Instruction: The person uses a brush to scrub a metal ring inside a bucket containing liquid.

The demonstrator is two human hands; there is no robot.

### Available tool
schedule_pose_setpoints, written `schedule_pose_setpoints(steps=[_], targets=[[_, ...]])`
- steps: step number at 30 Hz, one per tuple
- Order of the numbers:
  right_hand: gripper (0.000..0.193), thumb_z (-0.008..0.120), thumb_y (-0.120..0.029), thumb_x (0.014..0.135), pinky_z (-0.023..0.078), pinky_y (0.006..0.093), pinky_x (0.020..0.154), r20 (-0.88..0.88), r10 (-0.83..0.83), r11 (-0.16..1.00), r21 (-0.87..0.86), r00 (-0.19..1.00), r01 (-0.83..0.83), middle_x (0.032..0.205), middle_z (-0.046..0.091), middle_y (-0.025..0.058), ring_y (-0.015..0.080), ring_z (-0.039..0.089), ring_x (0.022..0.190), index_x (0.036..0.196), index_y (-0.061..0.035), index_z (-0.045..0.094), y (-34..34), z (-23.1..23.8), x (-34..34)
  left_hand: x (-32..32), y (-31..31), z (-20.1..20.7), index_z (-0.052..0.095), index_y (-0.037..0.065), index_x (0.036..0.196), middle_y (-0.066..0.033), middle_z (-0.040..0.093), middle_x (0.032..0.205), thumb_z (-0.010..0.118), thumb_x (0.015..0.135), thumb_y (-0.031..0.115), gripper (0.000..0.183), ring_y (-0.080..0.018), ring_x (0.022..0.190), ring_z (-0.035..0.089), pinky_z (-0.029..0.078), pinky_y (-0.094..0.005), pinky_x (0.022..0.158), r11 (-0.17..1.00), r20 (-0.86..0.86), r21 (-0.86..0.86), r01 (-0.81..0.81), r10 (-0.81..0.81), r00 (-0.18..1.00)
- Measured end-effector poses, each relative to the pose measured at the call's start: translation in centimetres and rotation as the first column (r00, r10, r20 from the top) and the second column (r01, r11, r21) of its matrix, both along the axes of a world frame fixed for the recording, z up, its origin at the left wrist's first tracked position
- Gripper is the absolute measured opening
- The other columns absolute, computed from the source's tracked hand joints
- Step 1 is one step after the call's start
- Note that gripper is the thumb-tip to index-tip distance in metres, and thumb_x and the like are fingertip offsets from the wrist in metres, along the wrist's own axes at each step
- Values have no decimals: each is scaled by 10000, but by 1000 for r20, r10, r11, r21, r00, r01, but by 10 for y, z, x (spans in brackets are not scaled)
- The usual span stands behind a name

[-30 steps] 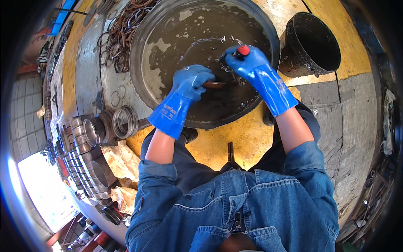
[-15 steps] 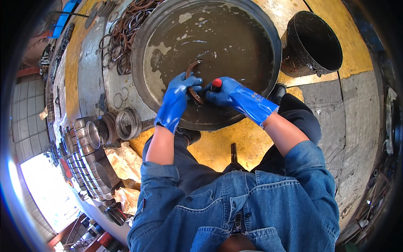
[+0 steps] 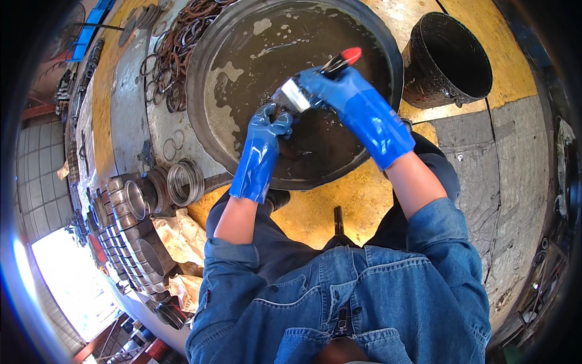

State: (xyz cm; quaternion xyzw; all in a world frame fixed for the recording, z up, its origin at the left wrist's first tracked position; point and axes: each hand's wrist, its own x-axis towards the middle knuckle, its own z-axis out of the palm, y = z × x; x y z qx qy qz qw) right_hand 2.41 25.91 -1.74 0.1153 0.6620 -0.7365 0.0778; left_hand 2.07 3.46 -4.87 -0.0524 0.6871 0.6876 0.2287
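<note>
I have the right hand [image 3: 336, 91] wrapped around 1 flat brush [image 3: 296, 96], its silver band angled down and its red handle tip pointing up and away. The left hand [image 3: 267, 130] has its fingers curled on 1 dark brown piece [image 3: 280, 111]; glove and brush hide most of it, so I cannot tell its full shape. The piece sits above the basin [image 3: 195, 103], left of its middle, right by the blurred bristles; whether they touch, I cannot tell.

The main risk I see is a slip: the gloves look wet, the piece looks pinched near its edge, and a hard stroke could knock it into the dark liquid [image 3: 351, 136], where I would probably lose sight of it. A quick flick could also splash over the rim, and a stroke running long could strike the left fingers.

My count: 2 gloved hands, 1 brush, 1 basin, 1 black bucket [image 3: 418, 76] to the right. Leftward, 2 thin rings [image 3: 170, 148] lie apart from a ring pile [image 3: 176, 67] too tangled to count. Nearer, I make out 1 bundle of bright rings [image 3: 197, 182], 2 visible patches of crumpled brown paper [image 3: 179, 233], and rows of metal sleeves [image 3: 118, 197] too overlapped to number.
</note>
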Motion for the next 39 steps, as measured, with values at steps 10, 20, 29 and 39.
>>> schedule_pose_setpoints(steps=[10, 20, 29, 39], targets=[[163, 721, -160, 913, 485, 285, 513, 404, -441, 690, -419, 801, 591, 767, 706, 88, 170, 623, 575, 1021, -39, 736, 37, -36, -7, -34, -53, 36, 652, 17, 1238, -93, 727, 921, 689, 947, 89, 302, -65, 539, 493, 351, -224, 491, 947, -3, 320, -42, 45, 999], [301, 665, -252, 965, 534, 281, 783, 106, -158, 980, -107, 982, 169, 985, 720, 78, 151, 676, 855, 1116, 3, 717, 2, 6, 37, -57, -84, 17, 598, 75, 1333, -3, 734, 988, 559, 1048, 194, 310, -39, 568, 497, 408, -230, 543, 488, 92, 869, -78, -5, 996], [383, 635, -311, 999, 525, 296, 916, 117, -190, 933, -287, 975, 216, 1119, 712, 77, 152, 685, 979, 1209, 7, 677, -1, 15, 28, -41, -52, 14, 611, 123, 1328, -7, 722, 1088, 607, 1028, 243, 323, -83, 753, 613, 485, -273, 650, 575, 172, 800, -173, 56, 983], [411, 651, -369, 958, 514, 306, 830, 138, -293, 953, -33, 946, 300, 987, 714, 82, 163, 666, 881, 1122, 5, 700, 35, 29, 33, -26, -27, 69, 633, 46, 1249, -106, 746, 1071, 626, 1018, 323, 361, -141, 761, 673, 528, -274, 683, 962, -181, -264, 61, -112, 977]])
